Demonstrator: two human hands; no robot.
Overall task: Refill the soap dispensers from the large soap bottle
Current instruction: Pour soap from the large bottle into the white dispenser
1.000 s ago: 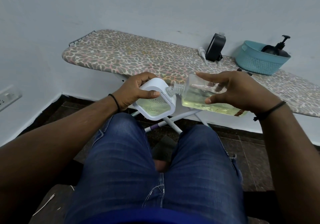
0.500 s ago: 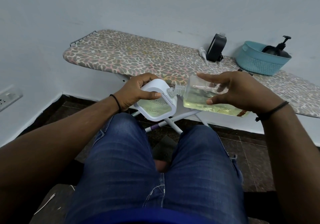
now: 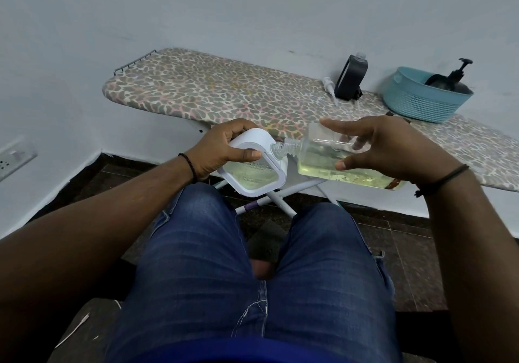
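While tipped, soap bottle (image 3: 331,160) half-full, yellowish.

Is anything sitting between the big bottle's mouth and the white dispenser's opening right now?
Nothing visible. The large soap bottle, held tipped on its side by the right hand, has its threaded neck right at the neck of the white dispenser, which the left hand grips. No cap or pump sits between them.

Leopard-print ironing board (image 3: 224,93) on white legs along a pale wall (image 3: 252,6); teal basket (image 3: 421,101) at its right end; wall socket (image 3: 14,157) at left; dark tiled floor (image 3: 407,250)
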